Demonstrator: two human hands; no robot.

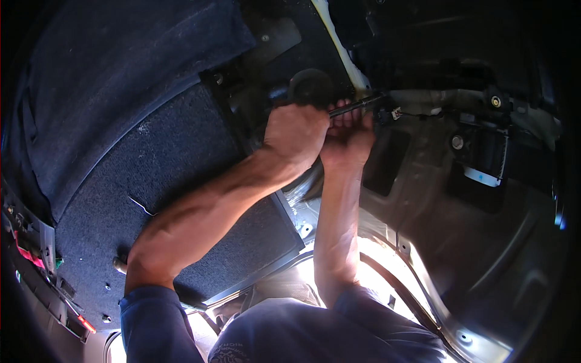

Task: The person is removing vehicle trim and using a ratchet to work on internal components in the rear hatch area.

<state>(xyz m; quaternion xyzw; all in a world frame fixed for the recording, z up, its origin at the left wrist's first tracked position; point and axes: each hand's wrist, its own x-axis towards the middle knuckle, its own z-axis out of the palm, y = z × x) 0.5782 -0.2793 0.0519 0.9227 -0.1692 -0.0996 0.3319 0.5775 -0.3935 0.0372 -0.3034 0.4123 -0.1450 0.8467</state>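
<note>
My left hand (pixel 298 134) is closed in a fist round the near end of a slim dark rod-shaped tool (pixel 369 100), which looks like a socket extension. The tool slants up to the right from the fist, and its far end meets the dark body panel near a small connector (pixel 396 113). Palm up, my right hand (pixel 346 144) is just right of the left, its half-curled fingers against the tool from below. Just above my left fist is a dark round shape (pixel 310 86); I cannot tell whether it belongs to the tool.
I am in a vehicle's cargo area. A dark carpeted panel (pixel 181 145) stands at the left with a loose wire (pixel 143 206) on it. Bare metal bodywork (pixel 417 175) lies to the right, holding a dark boxed unit (pixel 482 148). A bright opening edged with a dark seal (pixel 393 275) is nearby.
</note>
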